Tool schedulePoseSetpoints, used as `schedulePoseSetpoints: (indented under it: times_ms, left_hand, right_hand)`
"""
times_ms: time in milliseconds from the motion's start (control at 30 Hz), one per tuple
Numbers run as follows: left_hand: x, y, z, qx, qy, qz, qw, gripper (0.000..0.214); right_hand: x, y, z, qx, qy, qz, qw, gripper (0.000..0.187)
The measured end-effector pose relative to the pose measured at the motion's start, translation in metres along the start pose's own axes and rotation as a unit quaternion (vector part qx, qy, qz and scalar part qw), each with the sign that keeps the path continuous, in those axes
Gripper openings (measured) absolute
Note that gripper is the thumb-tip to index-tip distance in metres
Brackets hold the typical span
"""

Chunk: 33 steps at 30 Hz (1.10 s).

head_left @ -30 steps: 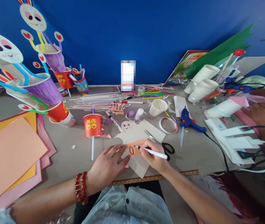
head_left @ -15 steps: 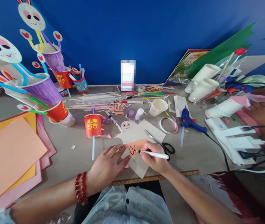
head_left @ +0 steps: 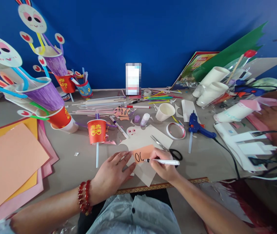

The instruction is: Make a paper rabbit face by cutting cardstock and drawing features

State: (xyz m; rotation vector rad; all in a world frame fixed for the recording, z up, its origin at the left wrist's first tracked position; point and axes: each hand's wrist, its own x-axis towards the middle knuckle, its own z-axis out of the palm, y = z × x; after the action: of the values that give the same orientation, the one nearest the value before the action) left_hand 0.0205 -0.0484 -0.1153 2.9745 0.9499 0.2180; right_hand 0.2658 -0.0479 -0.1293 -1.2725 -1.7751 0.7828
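My right hand (head_left: 164,171) pinches a white marker (head_left: 166,162), its black tip on a small piece of orange paper (head_left: 146,150). A black oval and part of a second curved stroke show on that paper. Flat at the paper's left edge lies my left hand (head_left: 112,172), fingers outstretched and holding nothing. Under the orange piece is a sheet of white paper (head_left: 146,175), with a small drawn face (head_left: 131,131) by its upper left corner. Scissors (head_left: 176,154) with black handles rest just beyond my right hand.
A red paper cup (head_left: 97,131) with straws stands left; rabbit-faced cup figures (head_left: 47,94) rise behind it. Coloured paper sheets (head_left: 9,152) lie far left. Tape (head_left: 176,131), a blue glue gun (head_left: 202,130) and a power strip (head_left: 238,148) are right, near another person's hand (head_left: 272,118).
The marker tip has moved slightly right and down, and the second curved stroke is longer. My left hand stays in place.
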Motion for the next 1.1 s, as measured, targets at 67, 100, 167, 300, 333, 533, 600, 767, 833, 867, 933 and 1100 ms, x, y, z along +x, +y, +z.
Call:
schedulePoseSetpoints:
  times_ms: [67,100,167,300,333,533,600,767,833,867,933,1100]
  left_hand:
    - [-0.0003,0.0002,-0.0002,0.001,0.0,-0.002,1.0,0.034]
    - [-0.0004,0.0003,-0.0003,0.001,-0.001,-0.003,1.0,0.034]
    - [-0.0005,0.0003,-0.0003,0.0,-0.004,-0.003,1.0,0.034]
    - [-0.0004,0.0001,0.0001,0.0,-0.005,-0.002,1.0,0.033]
    - [-0.0004,0.0,0.0002,-0.001,-0.004,-0.002,1.0,0.033]
    - [-0.0008,-0.0004,0.0006,-0.007,-0.003,-0.002,1.0,0.034]
    - [-0.001,-0.0003,0.0003,-0.008,-0.003,-0.001,1.0,0.034]
    - [-0.0006,0.0001,0.0003,-0.007,0.0,-0.004,1.0,0.034]
    - [-0.0004,0.0003,0.0009,-0.01,0.0,-0.005,1.0,0.034]
    - [-0.0003,0.0003,0.0012,-0.011,-0.001,-0.005,1.0,0.034]
    - [-0.0002,0.0004,0.0015,-0.011,-0.001,-0.004,1.0,0.035]
    - [0.0001,0.0006,0.0006,-0.007,0.005,-0.002,1.0,0.034]
  right_hand:
    - [-0.0008,0.0009,-0.0001,0.012,0.021,0.005,1.0,0.018]
    - [-0.0008,0.0012,0.0,0.013,0.031,0.007,0.999,0.018]
    - [-0.0002,0.0017,0.0004,0.006,0.039,0.009,0.999,0.018]
    - [0.0021,0.0021,0.0014,-0.007,0.021,0.006,1.0,0.017]
    - [0.0025,0.0021,0.0016,-0.01,0.019,0.005,1.0,0.017]
    - [0.0037,0.0019,0.002,-0.025,0.015,0.006,1.0,0.016]
    - [0.0037,0.0021,0.0021,-0.028,0.014,0.006,1.0,0.016]
    - [0.0031,0.0041,0.0027,-0.033,0.012,0.003,0.999,0.016]
    - [0.0032,0.0046,0.0029,-0.038,0.011,0.004,0.999,0.016]
    - [0.0033,0.0046,0.003,-0.04,0.01,0.004,0.999,0.016]
    - [0.0037,0.004,0.0031,-0.043,0.009,0.003,0.999,0.016]
    - [0.0048,0.001,0.0028,-0.046,0.016,0.002,0.999,0.016]
